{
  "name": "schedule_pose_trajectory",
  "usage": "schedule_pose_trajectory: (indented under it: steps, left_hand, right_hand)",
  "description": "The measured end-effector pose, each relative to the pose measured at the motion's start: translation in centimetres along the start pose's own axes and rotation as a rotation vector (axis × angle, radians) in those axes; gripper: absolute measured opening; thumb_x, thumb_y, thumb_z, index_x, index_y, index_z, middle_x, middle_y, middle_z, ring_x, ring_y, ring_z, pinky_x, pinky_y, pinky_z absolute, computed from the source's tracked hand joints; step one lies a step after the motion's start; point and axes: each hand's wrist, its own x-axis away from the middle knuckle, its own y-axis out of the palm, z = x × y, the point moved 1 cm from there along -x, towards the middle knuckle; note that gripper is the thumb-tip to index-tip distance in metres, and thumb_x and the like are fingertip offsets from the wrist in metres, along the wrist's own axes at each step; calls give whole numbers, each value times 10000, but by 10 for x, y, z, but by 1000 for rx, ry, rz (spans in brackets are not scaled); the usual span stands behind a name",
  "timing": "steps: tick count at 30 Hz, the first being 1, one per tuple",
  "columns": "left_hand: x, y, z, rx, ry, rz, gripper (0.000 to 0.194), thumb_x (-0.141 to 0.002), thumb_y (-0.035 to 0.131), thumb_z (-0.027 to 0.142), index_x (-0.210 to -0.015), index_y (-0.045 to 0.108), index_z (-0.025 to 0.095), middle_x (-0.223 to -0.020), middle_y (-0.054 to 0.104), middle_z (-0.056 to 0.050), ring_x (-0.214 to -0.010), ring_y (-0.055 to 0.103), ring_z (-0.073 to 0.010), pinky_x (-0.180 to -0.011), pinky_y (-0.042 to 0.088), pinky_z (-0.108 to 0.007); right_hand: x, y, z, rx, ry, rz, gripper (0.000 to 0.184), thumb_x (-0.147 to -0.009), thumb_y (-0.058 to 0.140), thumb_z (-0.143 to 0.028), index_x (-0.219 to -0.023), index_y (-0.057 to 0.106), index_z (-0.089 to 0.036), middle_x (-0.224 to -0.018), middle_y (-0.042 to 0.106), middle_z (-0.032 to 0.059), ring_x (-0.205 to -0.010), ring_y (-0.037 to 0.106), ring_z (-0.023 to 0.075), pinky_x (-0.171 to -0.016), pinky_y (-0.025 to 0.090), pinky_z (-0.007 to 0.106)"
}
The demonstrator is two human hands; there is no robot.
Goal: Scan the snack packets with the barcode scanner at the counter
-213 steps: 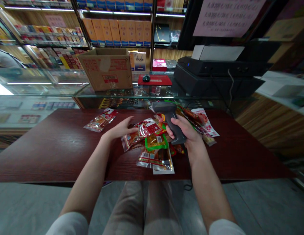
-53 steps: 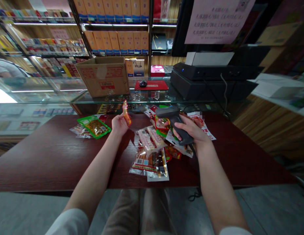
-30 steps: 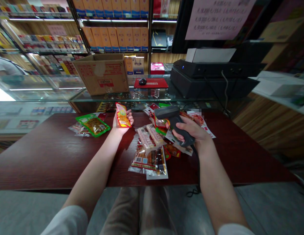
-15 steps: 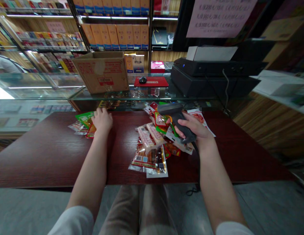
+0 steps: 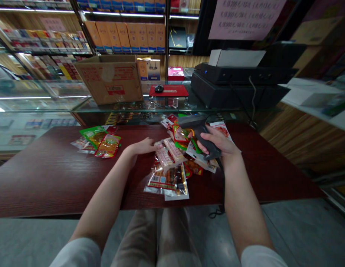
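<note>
My right hand [image 5: 222, 142] is wrapped around the grip of a dark barcode scanner [image 5: 204, 137], whose head points left over a pile of snack packets. My left hand [image 5: 144, 145] reaches in at the pile's left side, fingers stretched out. Its fingertips are at the edge of a clear pack of pale sticks [image 5: 169, 154]; whether they touch it I cannot tell. Under that pack lies a brown snack packet [image 5: 163, 180] with a barcode. A red and green packet [image 5: 181, 134] sits below the scanner's head. Farther left, several packets lie together, among them an orange-red packet [image 5: 108, 145] and a green packet [image 5: 93, 134].
The dark red wooden table [image 5: 61, 178] holds both piles. Behind it, a glass counter carries a cardboard box [image 5: 109, 79], a black mouse [image 5: 158, 88] on a red mat [image 5: 175, 91], and black till equipment [image 5: 239, 89]. The scanner's cable [image 5: 222, 181] hangs over the front edge.
My left hand has left the left-hand packets, where the orange-red packet now lies uncovered, and moved right to the central pile. My right hand still holds the scanner; the view has shifted slightly.
</note>
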Motion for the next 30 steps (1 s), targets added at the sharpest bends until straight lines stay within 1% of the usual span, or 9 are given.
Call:
schedule_pose_trajectory:
  steps: [2,4,8,11,13,15,21,25,30]
  left_hand:
    - [-1,8,6,-57,21,-91,562,-563,758,678,-800,654,179,-984,705,-147,-963,670,-330,-844,508,-369]
    - [0,10,6,-8,5,-71,550,-539,809,618,-814,621,181,-970,689,-132,-977,659,-331,-834,518,-388]
    - [1,5,0,599,34,42,589,-610,841,355,-1093,539,204,-928,668,-50,-883,677,-240,-758,560,-387]
    - [-2,-5,-2,888,105,256,813,-627,810,219,-1322,390,260,-897,664,9,-785,675,-170,-732,565,-348]
    - [-3,-10,0,904,118,373,936,-627,802,203,-1417,303,255,-870,672,21,-754,673,-156,-725,559,-323]
    - [-1,-14,3,872,97,384,932,-628,808,235,-1426,328,217,-866,689,7,-753,676,-162,-710,554,-310]
    - [12,-15,17,743,108,124,538,-684,777,463,-1098,676,135,-962,743,-92,-767,673,-195,-658,528,-298]
    - [13,-15,23,655,149,127,509,-670,759,423,-1074,712,116,-1017,757,-113,-825,675,-216,-695,527,-307]
    - [14,-16,23,548,180,131,530,-716,704,450,-1116,729,104,-1032,760,-120,-846,682,-234,-716,533,-318]
  right_hand:
    - [1,1,-2,6,6,-5,428,-851,690,-409,-1153,495,-177,-587,579,-45,-412,465,104,-377,343,211]
    - [1,1,-4,10,4,-11,424,-857,681,-410,-1152,502,-162,-554,559,-52,-401,453,103,-372,335,212]
    - [2,2,-5,-8,-6,-9,432,-852,691,-398,-1160,501,-163,-587,579,-42,-412,462,101,-372,339,212]
    - [2,0,-2,-17,7,-10,454,-841,707,-398,-1178,499,-177,-693,638,-5,-429,481,96,-364,333,207]
    - [2,-1,0,-15,21,-32,468,-833,718,-403,-1186,501,-184,-751,663,15,-427,485,92,-358,331,206]
    - [2,-2,3,-11,32,-53,469,-836,720,-407,-1189,501,-187,-795,679,31,-429,489,87,-362,339,206]
    - [0,-4,7,6,46,-64,466,-838,734,-416,-1165,489,-190,-718,652,2,-437,486,89,-381,354,198]
    - [0,-4,7,19,76,-74,426,-844,729,-433,-1104,496,-190,-585,550,-55,-423,458,85,-386,344,186]
    - [2,2,3,34,69,-52,441,-804,766,-425,-1077,498,-205,-709,588,-30,-446,461,73,-386,363,197]
